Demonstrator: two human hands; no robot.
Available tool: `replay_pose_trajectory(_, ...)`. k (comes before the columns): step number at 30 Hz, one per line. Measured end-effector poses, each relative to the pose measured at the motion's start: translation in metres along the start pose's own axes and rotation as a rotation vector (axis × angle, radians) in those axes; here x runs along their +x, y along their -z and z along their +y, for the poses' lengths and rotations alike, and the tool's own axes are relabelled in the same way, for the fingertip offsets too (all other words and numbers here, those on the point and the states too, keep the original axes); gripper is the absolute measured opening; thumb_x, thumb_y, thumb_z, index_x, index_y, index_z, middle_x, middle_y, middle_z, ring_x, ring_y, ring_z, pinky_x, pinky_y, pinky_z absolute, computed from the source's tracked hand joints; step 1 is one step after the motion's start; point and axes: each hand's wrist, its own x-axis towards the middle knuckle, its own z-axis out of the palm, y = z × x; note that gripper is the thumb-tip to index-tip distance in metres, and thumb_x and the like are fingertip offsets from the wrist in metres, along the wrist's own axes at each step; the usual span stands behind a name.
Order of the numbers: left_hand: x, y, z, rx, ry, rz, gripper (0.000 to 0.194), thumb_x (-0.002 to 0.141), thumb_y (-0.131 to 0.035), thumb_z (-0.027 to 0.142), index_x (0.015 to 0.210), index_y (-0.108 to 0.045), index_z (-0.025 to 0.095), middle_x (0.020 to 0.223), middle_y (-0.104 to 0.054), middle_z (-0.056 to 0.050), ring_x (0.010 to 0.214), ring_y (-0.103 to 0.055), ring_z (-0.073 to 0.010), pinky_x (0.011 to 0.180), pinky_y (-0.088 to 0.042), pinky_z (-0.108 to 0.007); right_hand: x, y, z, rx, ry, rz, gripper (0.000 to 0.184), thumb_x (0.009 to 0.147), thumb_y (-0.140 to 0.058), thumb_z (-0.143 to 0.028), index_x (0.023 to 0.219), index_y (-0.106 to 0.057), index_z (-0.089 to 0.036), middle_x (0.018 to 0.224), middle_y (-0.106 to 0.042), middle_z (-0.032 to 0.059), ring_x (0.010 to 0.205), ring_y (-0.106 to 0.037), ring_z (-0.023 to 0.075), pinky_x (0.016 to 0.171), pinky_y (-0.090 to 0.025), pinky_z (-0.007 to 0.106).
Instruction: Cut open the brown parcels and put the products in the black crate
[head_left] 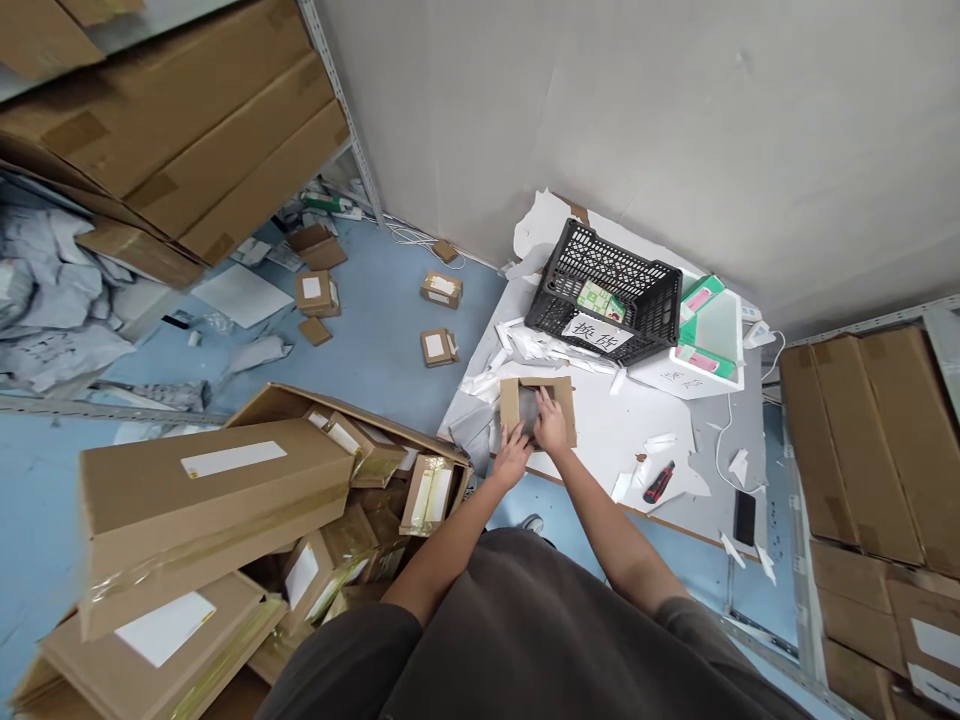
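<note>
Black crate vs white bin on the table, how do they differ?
The black crate has openwork walls; the white bin has solid ones. The crate holds a green-and-white package, the bin green-and-pink boxes. The crate's writing is on a paper label, the bin's directly on its wall. Both are open-topped.

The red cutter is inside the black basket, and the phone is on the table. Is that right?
Not quite: the head view shows the red cutter lying on the white sheet, outside the black basket. The phone is on the table, just as you said.
</note>
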Motion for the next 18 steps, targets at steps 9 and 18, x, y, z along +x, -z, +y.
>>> replay_pose_trajectory(9, 0.005, 0.002, -0.002, 0.026, -0.02, -0.028, 0.035, 0.097, -0.055, 0.008, 0.118, -0.077, 0.025, 0.143, -0.066, -0.013, 0.162, -0.031, -0.0316, 0.133, -0.016, -0.067, 0.093, 0.032, 0.02, 0.201, -0.14, 0.086, 0.071, 0.086, -0.046, -0.012, 0.157, -0.053, -0.01, 0.149, -0.065, 0.0149, 0.14, -0.055, 0.0278, 0.123, -0.041, 0.045)
replay_pose_trajectory(18, 0.009, -0.007, 0.002, 0.018, -0.018, -0.016, 0.033, 0.097, -0.054, 0.007, 0.116, -0.078, 0.02, 0.14, -0.067, -0.016, 0.162, -0.031, -0.0322, 0.133, -0.013, -0.068, 0.005, -0.013, 0.015, 0.168, -0.548, -0.027, 0.035, 0.091, -0.068, -0.038, 0.113, -0.077, -0.012, 0.104, -0.08, 0.0195, 0.108, -0.076, 0.0346, 0.091, -0.058, 0.037)
